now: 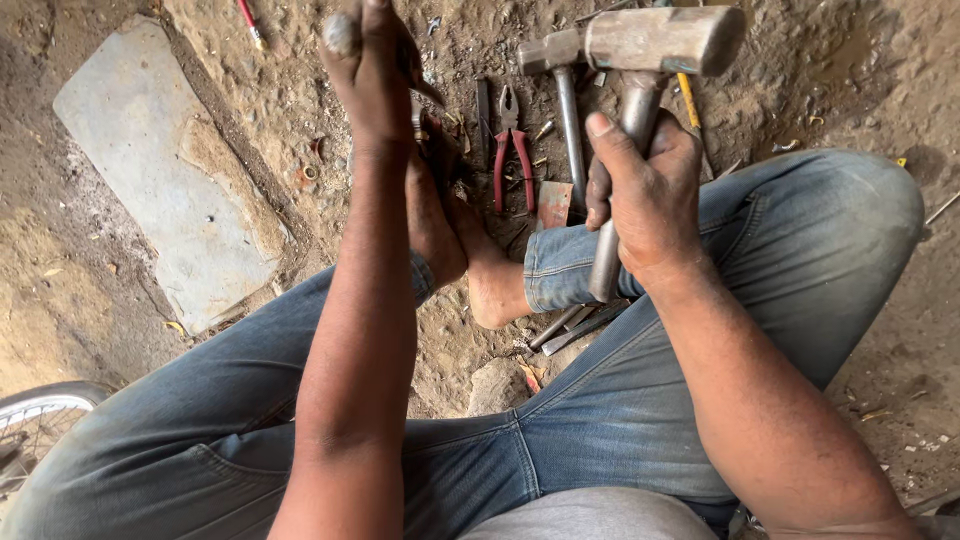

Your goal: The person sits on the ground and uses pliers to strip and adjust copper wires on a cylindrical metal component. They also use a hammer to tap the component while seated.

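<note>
Sledgehammer (655, 40) gripped at the handle by right hand (648, 200), small metal piece (340, 35) pinched in raised left hand (375, 75), red-handled pliers (512, 150) laid on dirt ground (250, 90) between

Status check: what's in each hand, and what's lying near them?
Right hand gripping the raised hammer by its metal handle. Left hand closed on a metal rod. Red-handled pliers and second hammer on dirt beyond.
</note>
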`<state>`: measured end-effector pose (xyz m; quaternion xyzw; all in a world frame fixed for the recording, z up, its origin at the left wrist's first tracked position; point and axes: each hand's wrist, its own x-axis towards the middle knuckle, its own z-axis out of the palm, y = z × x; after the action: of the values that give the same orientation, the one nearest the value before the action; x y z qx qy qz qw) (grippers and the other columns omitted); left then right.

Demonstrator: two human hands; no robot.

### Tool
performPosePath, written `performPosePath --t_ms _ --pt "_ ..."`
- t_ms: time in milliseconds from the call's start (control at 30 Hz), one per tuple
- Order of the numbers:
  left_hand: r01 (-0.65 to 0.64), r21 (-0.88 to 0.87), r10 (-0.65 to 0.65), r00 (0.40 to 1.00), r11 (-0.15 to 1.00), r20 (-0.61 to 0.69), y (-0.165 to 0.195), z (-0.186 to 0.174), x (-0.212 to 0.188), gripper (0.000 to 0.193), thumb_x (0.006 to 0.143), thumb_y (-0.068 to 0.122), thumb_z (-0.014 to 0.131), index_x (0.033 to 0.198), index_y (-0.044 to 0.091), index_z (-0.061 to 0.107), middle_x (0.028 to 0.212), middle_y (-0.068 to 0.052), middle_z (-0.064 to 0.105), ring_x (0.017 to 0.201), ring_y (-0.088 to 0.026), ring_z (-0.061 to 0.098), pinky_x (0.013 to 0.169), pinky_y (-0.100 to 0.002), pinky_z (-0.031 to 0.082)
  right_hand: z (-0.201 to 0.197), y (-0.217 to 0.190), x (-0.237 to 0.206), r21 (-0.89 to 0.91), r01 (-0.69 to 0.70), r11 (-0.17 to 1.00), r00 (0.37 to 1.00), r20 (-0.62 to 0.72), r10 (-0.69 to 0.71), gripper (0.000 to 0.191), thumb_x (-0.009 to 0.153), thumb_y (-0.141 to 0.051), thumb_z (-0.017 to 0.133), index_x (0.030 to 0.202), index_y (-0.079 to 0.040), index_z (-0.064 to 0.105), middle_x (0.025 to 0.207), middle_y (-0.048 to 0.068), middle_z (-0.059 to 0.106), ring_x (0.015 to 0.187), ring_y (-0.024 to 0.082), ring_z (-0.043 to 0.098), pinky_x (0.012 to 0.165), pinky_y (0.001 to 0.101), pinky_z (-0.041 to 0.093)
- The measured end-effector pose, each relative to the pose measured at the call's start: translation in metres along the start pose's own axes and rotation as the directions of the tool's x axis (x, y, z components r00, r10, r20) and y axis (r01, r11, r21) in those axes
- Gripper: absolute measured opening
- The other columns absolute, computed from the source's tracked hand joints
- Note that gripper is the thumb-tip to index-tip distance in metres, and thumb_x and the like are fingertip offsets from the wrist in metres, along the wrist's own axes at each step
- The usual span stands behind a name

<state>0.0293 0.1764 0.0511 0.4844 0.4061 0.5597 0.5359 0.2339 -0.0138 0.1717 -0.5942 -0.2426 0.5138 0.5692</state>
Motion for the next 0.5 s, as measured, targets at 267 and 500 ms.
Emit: performPosePath --t_ms 267,500 --pt "0.105 0.135 -0.118 0.989 0.985 0.088 0.008 -0.008 -0.006 0.03 0.109 0.035 0.063 0.087 0.014 0.058 0.067 0.003 0.053 0.056 -0.008 0.047 0.049 -0.025 0.04 0.005 0.005 0.004 -0.053 -0.008 0.999 1.0 0.007 0.009 0.024 0.101 -0.023 0.07 0.088 -0.008 0.057 0.064 -0.002 0.055 0.045 0.006 0.052 0.036 0.0245 0.042" --pt "0.007 0.37 -0.089 0.975 0.929 0.204 -0.003 0.001 -0.014 0.047 0.11 0.048 0.061 0.076 0.015 0.055 0.065 0.003 0.049 0.055 -0.007 0.047 0.05 -0.024 0.046 0.009 0.012 0.007 -0.172 0.003 0.985 0.999 0.045 0.005 0.022 0.101 -0.026 0.068 0.096 -0.006 0.06 0.062 -0.002 0.054 0.044 0.006 0.054 0.035 0.0238 0.046"
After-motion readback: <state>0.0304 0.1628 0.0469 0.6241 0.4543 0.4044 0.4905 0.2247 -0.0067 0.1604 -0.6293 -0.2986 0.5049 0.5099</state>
